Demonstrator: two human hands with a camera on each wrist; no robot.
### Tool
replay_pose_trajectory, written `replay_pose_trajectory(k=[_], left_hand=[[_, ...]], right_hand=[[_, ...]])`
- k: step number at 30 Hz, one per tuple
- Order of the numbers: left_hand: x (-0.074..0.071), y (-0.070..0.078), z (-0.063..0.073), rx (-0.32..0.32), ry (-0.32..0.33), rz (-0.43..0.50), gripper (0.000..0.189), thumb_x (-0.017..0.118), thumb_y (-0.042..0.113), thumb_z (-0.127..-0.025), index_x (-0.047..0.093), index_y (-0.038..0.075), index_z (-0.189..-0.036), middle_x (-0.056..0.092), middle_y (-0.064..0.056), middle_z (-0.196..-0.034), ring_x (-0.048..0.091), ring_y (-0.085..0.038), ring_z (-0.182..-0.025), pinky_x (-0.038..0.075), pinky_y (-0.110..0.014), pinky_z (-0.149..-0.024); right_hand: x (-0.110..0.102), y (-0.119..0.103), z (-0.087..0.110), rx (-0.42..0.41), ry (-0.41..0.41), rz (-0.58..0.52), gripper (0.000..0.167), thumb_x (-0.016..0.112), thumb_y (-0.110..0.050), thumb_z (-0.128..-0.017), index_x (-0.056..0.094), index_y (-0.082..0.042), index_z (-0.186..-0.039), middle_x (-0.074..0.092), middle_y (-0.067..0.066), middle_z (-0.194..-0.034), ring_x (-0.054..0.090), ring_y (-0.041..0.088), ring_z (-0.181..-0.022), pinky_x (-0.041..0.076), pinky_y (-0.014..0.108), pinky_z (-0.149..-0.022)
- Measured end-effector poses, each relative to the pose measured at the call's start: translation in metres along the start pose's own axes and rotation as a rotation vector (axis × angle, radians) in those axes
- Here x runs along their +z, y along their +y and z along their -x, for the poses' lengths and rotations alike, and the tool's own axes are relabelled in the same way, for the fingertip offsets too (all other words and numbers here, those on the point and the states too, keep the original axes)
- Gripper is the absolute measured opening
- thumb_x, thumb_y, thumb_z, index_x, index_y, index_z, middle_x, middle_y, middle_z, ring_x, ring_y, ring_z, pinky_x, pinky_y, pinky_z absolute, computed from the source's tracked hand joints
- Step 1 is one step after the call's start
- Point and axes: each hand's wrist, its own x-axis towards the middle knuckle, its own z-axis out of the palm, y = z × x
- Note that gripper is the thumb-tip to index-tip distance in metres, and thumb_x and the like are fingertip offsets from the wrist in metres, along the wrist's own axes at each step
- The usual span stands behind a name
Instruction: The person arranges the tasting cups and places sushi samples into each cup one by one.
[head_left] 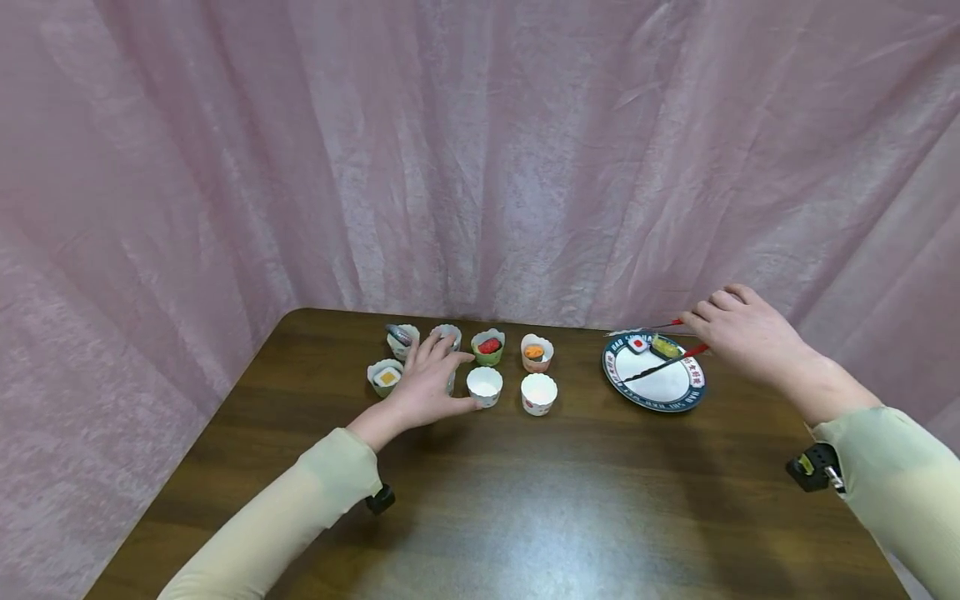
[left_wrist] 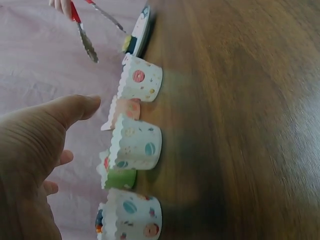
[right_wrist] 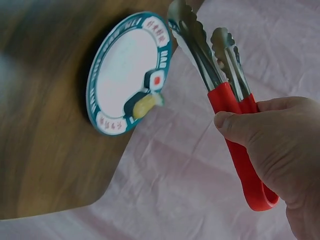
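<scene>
My left hand (head_left: 429,385) is spread over several paper cups, thumb and fingers apart, holding nothing. Its thumb is beside a white cup (head_left: 484,398), which looks hollow inside; a similar white cup (head_left: 538,407) stands to the right. Behind them are a green cup (head_left: 488,358) with a red-topped piece and a peach cup (head_left: 537,364) with an orange-topped piece. My right hand (head_left: 738,332) grips red-handled metal tongs (right_wrist: 232,107) above an oval plate (head_left: 663,403). The tongs' arms are apart, nothing between them. The plate bears a red-centred sushi roll (right_wrist: 156,80) and a yellow-topped sushi piece (right_wrist: 144,106).
Left of my left hand stand a cup (head_left: 378,387) with a yellow-centred piece and a cup (head_left: 407,351) with a silvery-topped piece. My hand partly covers other cups. A pink curtain (head_left: 480,167) hangs behind the brown wooden table (head_left: 540,508).
</scene>
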Motion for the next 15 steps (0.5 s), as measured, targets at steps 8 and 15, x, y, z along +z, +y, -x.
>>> replay_pose_trajectory(k=[8, 15], left_hand=[[0.008, 0.011, -0.009, 0.003, -0.026, 0.029, 0.075, 0.081, 0.055, -0.081, 0.06, 0.015, -0.141, 0.024, -0.016, -0.166, 0.009, -0.041, -0.154, -0.002, -0.063, -0.12], [0.016, 0.009, -0.014, -0.006, -0.041, 0.023, 0.076, 0.082, 0.055, -0.08, 0.061, 0.015, -0.141, 0.022, -0.014, -0.168, 0.008, -0.041, -0.154, -0.003, -0.064, -0.119]], right_hand=[[0.005, 0.007, 0.019, 0.022, 0.018, 0.003, 0.047, 0.083, 0.002, -0.071, 0.071, -0.003, -0.116, 0.068, 0.011, -0.106, 0.058, 0.039, -0.104, 0.039, 0.057, -0.098], [0.008, 0.01, 0.022, 0.061, -0.023, 0.019, 0.045, 0.085, 0.0, -0.072, 0.072, -0.003, -0.115, 0.069, 0.01, -0.106, 0.059, 0.039, -0.105, 0.04, 0.06, -0.097]])
